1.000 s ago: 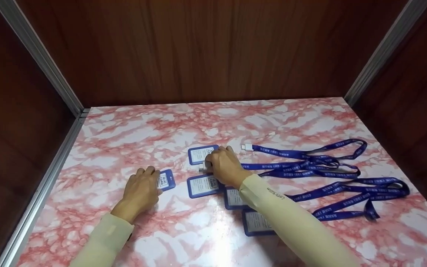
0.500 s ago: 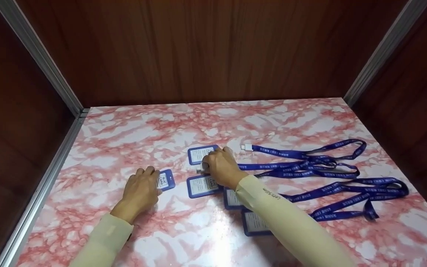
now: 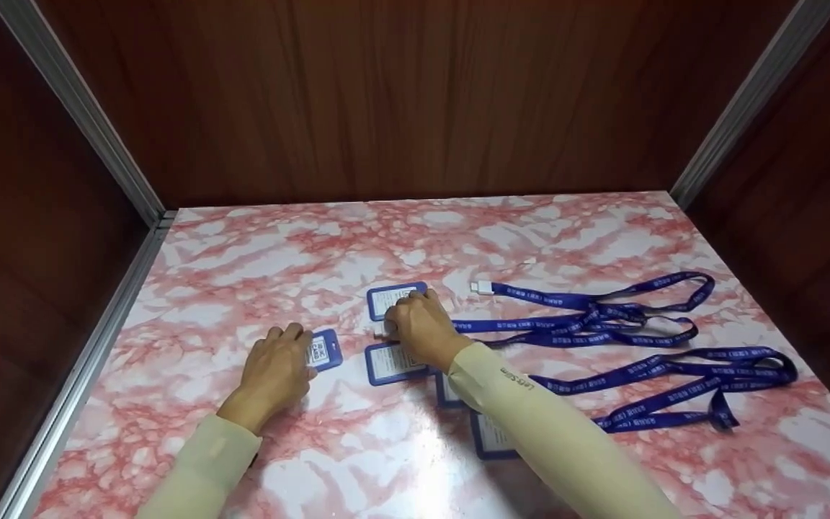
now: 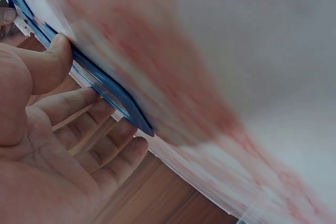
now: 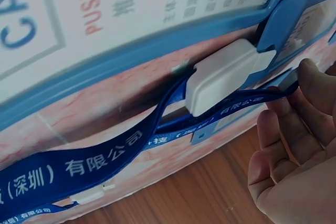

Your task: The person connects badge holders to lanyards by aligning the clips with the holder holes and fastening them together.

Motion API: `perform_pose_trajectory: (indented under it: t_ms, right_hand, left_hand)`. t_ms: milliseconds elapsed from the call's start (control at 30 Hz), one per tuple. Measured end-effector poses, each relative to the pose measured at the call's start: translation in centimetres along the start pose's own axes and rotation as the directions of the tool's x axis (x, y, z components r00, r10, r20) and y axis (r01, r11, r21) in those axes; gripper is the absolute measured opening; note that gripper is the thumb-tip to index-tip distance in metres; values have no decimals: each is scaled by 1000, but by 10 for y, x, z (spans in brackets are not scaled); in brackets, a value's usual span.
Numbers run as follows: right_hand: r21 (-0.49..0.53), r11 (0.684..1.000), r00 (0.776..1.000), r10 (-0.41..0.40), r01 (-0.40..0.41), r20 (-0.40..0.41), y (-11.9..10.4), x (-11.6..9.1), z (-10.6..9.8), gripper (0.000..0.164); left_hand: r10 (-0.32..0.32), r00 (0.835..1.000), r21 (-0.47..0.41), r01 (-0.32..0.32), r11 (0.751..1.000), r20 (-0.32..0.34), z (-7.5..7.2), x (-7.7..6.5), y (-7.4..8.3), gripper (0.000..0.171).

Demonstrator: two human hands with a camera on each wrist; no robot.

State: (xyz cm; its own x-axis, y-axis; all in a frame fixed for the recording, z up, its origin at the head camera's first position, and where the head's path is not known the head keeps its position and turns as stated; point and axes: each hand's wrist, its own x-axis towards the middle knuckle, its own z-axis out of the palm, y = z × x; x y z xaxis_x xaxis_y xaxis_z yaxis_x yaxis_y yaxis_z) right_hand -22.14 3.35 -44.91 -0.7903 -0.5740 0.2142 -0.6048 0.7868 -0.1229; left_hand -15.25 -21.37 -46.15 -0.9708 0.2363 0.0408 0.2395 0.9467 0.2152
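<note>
In the head view my left hand [image 3: 274, 371] is at the left end of a blue-framed badge holder [image 3: 325, 351] flat on the table. The left wrist view has its thumb on one edge of the holder [image 4: 113, 87] and its fingertips along the opposite edge. My right hand [image 3: 422, 331] pinches the end of a blue printed lanyard [image 3: 494, 326] between two other badge holders. The lanyard's small tip pokes out left of the fingers; the fingers hide most of its clip. In the right wrist view, a white clip [image 5: 223, 77] on a nearer strap lies against a blue holder.
One badge holder [image 3: 393, 301] lies beyond my right hand, another [image 3: 393, 364] just nearer. Two more, partly under the right forearm, lie near lanyards [image 3: 674, 418] trailing right. A loose lanyard [image 3: 552, 297] lies at the back right. Wooden walls [image 3: 415, 101] enclose the marbled table [image 3: 242, 245].
My right hand has slid a little to the left, drawing the lanyard end with it. My left hand and its badge holder have stayed in place.
</note>
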Motion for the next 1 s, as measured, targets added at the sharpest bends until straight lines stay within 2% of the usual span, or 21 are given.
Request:
perform_pose_trajectory:
  t_ms: [633,1000]
  right_hand:
    - [3,1000,1000,-13,13,2,-9,2,4,6]
    - [30,1000,1000,-1,0,22,-15,7,5,11]
  left_hand:
    - [-4,1000,-28,4,1000,-2,3,4,2,62]
    - [42,997,-12,-42,999,-57,5,5,5,58]
